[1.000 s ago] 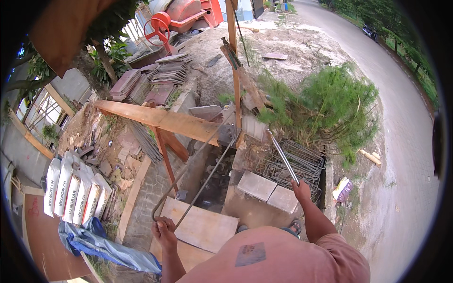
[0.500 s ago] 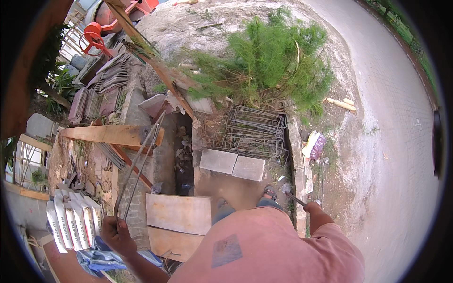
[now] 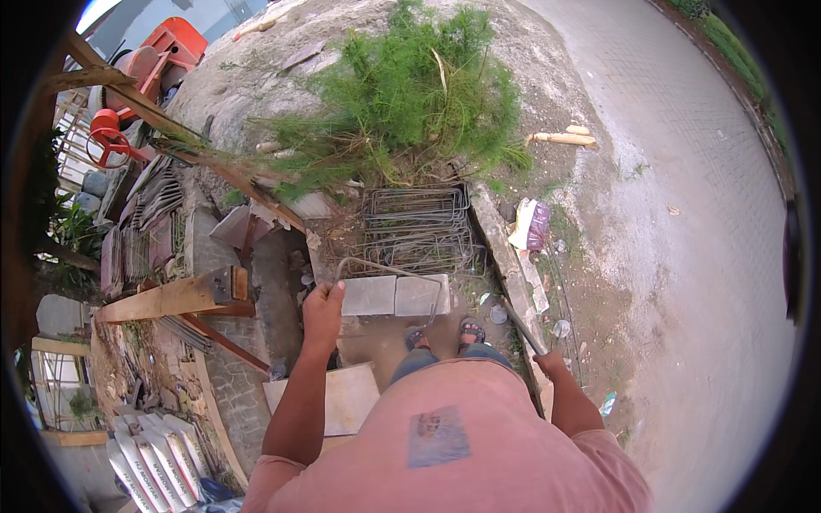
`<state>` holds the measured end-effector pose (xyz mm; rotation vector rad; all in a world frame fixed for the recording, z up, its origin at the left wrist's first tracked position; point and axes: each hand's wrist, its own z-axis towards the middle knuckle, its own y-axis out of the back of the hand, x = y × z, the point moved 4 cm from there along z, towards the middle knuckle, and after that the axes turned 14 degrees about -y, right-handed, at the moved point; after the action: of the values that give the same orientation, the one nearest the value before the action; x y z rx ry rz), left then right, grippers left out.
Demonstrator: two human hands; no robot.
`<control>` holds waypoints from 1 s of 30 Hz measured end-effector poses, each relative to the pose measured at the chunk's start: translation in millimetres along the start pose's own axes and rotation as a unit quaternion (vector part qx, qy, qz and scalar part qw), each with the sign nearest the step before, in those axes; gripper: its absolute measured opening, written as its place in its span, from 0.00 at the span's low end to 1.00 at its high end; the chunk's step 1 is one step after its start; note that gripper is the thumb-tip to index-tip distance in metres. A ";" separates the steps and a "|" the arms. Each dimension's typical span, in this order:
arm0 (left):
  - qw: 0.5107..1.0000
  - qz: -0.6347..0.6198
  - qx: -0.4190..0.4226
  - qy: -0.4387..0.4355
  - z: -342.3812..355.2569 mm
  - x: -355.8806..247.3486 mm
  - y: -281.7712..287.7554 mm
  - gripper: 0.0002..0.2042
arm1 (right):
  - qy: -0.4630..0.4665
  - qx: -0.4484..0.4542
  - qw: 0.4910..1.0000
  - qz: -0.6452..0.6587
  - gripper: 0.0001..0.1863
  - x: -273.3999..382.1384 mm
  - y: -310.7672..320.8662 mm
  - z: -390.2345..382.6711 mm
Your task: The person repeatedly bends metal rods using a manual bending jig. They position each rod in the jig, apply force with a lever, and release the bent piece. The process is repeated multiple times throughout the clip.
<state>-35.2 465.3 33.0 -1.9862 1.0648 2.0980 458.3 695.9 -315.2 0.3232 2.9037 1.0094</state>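
One bent rebar point(image 3: 389, 272) in left hand point(image 3: 322, 309), one rod point(image 3: 522, 329) in right hand point(image 3: 547, 363)

Daylight was soft and even, shadows faint, no glare. Fisheye bent straight edges near the black rim; focus stayed sharp, slight softness outward.

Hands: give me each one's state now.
Left hand: closed on a bent rebar.
Right hand: closed on a metal tool.

Ground point(image 3: 684, 282): bare dirt and gravel. Lying on it: two grey concrete blocks point(image 3: 395, 295) side by side, stacked bent rebar frames point(image 3: 417, 229) just behind, wooden board point(image 3: 338, 398), crumpled bag point(image 3: 530, 224).
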 end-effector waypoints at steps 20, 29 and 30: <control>0.960 0.266 -0.076 0.039 25.3 218.0 10.8 0.27 | -0.121 0.087 0.989 -0.022 0.16 -133.0 4.8 26.3; 0.903 0.162 0.125 0.378 -306.5 352.1 65.3 0.36 | 0.076 0.057 0.963 -0.251 0.21 140.3 31.8 19.6; 0.911 0.121 0.034 0.393 -322.5 359.4 73.6 0.35 | 0.074 0.067 0.963 -0.251 0.23 168.5 25.5 26.9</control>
<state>145.3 99.7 -236.0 -2.8647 1.5133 1.2676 301.4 767.6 -317.1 -0.4863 2.9421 0.7799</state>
